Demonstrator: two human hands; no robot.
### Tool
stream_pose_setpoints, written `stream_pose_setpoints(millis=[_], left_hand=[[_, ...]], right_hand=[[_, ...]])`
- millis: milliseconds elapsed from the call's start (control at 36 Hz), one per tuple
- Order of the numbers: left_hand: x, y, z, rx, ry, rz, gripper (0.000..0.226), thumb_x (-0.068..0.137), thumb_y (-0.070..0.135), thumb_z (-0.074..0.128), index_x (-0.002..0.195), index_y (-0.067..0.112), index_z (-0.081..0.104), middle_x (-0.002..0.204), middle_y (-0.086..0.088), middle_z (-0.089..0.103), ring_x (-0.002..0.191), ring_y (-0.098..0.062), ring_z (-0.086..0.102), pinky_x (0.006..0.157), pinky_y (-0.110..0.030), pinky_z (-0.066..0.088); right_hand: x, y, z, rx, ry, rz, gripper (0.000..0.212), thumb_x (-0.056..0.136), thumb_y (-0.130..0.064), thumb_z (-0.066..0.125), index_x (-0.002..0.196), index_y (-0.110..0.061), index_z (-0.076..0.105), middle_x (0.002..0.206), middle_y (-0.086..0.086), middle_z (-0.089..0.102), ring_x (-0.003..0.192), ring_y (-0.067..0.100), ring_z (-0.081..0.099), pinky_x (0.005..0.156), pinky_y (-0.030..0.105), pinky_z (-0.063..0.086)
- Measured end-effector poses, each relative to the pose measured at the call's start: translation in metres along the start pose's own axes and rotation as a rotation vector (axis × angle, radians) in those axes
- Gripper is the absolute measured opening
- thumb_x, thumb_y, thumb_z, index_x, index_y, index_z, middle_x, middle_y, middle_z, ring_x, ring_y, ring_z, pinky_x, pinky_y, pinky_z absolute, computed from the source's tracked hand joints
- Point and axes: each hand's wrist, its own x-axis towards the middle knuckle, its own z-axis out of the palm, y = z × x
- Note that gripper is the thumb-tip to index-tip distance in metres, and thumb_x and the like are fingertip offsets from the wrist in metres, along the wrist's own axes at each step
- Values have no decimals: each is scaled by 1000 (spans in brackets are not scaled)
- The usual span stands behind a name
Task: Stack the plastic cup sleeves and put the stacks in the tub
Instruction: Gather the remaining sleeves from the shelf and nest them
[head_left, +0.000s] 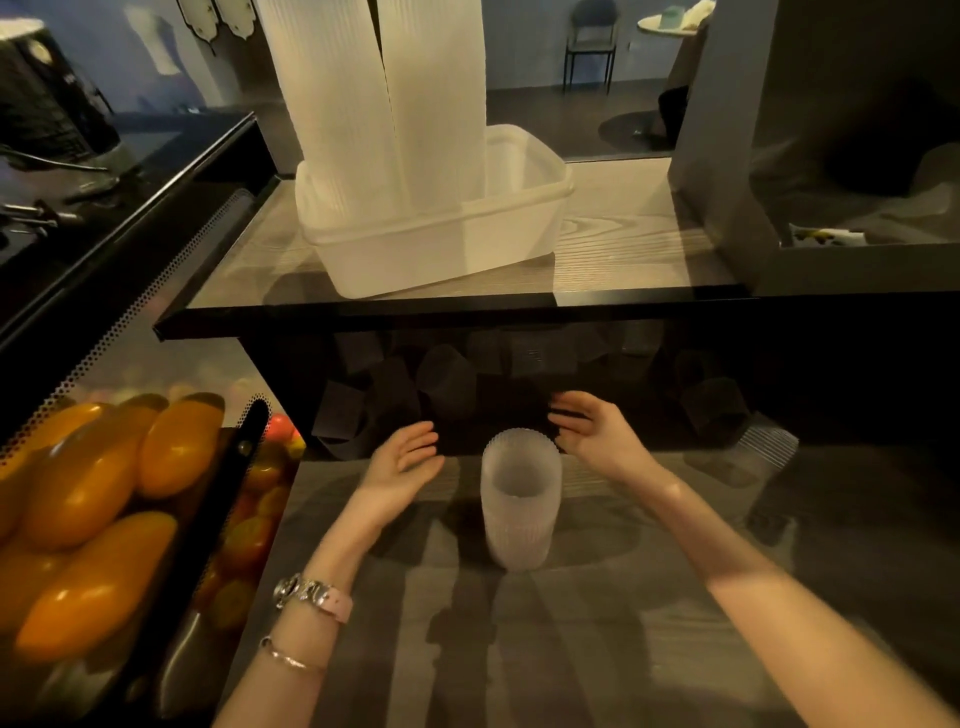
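Both hands, left hand (408, 457) and right hand (592, 428), are hovering spread beside 1 short stack (521, 499), touching nothing. I'm seeing 2 tall stacks (384, 104) standing in the tub (514, 234); loose sleeves (766, 447) are waiting.

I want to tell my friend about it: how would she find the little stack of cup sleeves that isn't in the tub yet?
Start at the big white tub on the raised glass shelf, then drop down to the lower wooden counter in front. There, between the open left hand and right hand, the short stack stands upright. Unlike the tall stacks in the tub, it is low and stands alone, untouched.
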Motion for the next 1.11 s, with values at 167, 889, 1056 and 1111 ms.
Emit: stream_pose_setpoints(millis=[167,889,1056,1111], left_hand=[[41,-6,12,-1,78,-168,71,88,14,62,145,5,22,145,-13,37,129,-21,42,107,-38,39],[114,1,29,-370,82,-385,100,52,24,80,139,1,36,145,-13,35,134,-31,35,111,-42,31],[105,-17,41,-103,204,-477,43,86,21,64,123,5,49,122,-15,56,111,-29,54,96,-35,45],[96,-23,44,-48,189,-428,46,84,19,66,123,4,47,114,-12,59,107,-26,56,91,-34,47]], right_hand=[[41,-3,26,-84,-28,119,59,84,-2,63,137,-6,38,137,11,47,127,23,45,101,35,43],[126,-28,69,-418,-275,135,57,96,-12,48,145,-3,20,152,18,21,140,30,20,110,29,17],[108,-11,70,-364,-282,70,64,88,-16,63,143,-11,31,146,13,35,135,26,33,107,28,29],[99,0,66,-260,-266,72,56,85,-9,65,136,-10,42,138,12,45,129,25,43,103,27,35]])
